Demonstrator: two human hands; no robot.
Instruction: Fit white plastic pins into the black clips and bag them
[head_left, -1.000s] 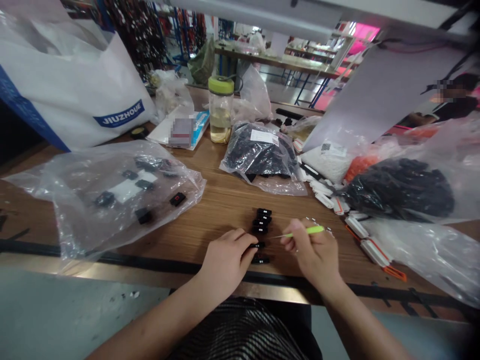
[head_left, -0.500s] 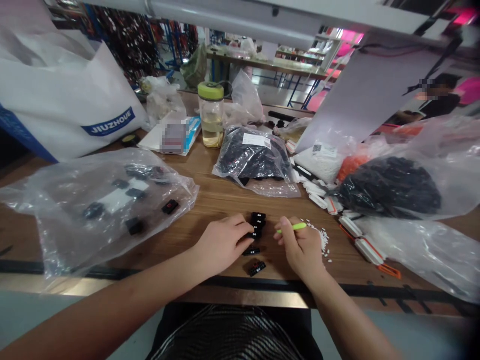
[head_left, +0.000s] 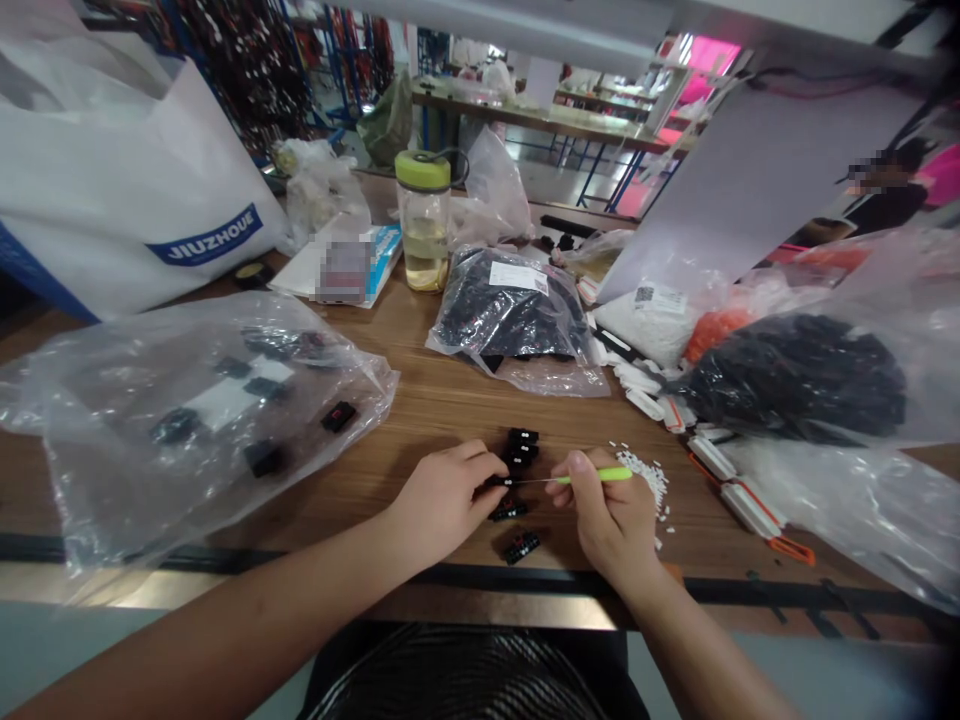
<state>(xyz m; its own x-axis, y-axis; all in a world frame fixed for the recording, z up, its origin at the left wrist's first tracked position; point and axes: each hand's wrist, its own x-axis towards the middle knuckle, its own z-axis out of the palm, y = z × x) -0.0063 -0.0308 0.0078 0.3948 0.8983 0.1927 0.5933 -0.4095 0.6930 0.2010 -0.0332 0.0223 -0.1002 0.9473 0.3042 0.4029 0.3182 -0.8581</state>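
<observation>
My left hand is closed on a small black connector that shows two white dots at its right end. In my right hand is a thin needle-like pick with a lime-green handle. Its fine shaft points left, and the tip reaches the connector's white dots; whether it touches them I cannot tell. Behind the held piece sit two more black connectors with white dots. Two others lie nearer the table edge. Tiny white plugs are heaped beside my right hand.
A clear bag with black parts covers the left. Further back stand a white carrier bag, a green-lidded bottle and a bag of black parts. White and orange pieces and more bags lie right.
The pick has swung level, its shaft now reaching left to the connector in my left hand. That connector is now apart from the two behind it. The camera view has shifted slightly.
</observation>
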